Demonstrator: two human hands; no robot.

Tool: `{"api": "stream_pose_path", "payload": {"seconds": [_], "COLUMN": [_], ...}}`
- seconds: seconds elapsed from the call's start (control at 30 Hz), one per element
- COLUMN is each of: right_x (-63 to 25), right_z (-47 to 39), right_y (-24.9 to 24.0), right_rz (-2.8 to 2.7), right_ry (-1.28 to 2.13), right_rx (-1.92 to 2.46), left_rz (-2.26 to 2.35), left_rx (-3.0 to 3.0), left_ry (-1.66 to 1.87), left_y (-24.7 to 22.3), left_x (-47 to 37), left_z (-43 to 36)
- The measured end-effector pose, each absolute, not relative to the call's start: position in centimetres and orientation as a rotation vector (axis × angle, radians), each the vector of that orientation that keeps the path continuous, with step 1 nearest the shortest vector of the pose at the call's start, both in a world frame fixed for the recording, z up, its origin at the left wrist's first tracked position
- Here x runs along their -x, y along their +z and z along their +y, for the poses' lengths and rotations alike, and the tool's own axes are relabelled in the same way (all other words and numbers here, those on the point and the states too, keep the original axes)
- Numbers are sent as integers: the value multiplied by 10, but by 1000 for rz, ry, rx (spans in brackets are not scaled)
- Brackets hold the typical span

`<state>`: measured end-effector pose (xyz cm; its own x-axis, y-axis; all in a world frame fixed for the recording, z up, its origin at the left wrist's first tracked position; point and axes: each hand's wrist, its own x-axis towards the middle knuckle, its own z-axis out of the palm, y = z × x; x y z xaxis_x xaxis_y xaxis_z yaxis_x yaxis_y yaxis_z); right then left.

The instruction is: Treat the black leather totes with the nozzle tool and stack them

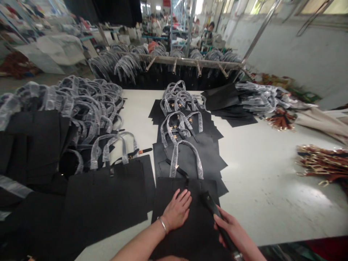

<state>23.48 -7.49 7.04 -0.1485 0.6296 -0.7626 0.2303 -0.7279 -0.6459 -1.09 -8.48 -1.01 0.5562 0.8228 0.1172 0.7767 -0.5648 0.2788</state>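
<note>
My left hand point(178, 210) lies flat on a black bag panel point(190, 232), fingers stretched out, with a bracelet at the wrist. A looped handle point(187, 146) wrapped in clear film rises from the panel's top edge. Just beyond my left fingertips, a narrow black strap point(178, 166) with a small gold fitting crosses under the loop. My right hand point(231, 228) is closed around a long black tool point(221, 219); its far end rests on or just over the panel, right of my left hand. Its exact kind is unclear.
More black panels with wrapped handles point(176, 127) overlap up the white table point(250, 159). Large piles of bag pieces point(106, 192) cover the left side. Brown straps with gold clasps point(320, 163) lie at right. A metal rack point(190, 61) stands beyond; a person point(209, 30) sits farther back.
</note>
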Motion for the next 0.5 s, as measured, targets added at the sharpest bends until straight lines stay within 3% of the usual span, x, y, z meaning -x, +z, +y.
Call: {"api": "stream_pose_path", "payload": {"seconds": [0.3, 0.5], "right_x": [-201, -198], "right_z": [-59, -70], "right_y": [79, 79], "right_rz": [-1066, -1104], "right_ry": [1678, 1870], "right_rx": [1749, 1760], "left_rz": [1339, 1188], "left_rx": [-2590, -2579], "left_ry": [411, 523], "left_y": [-11, -22], "left_x": [9, 12], "left_z": [-84, -90]}}
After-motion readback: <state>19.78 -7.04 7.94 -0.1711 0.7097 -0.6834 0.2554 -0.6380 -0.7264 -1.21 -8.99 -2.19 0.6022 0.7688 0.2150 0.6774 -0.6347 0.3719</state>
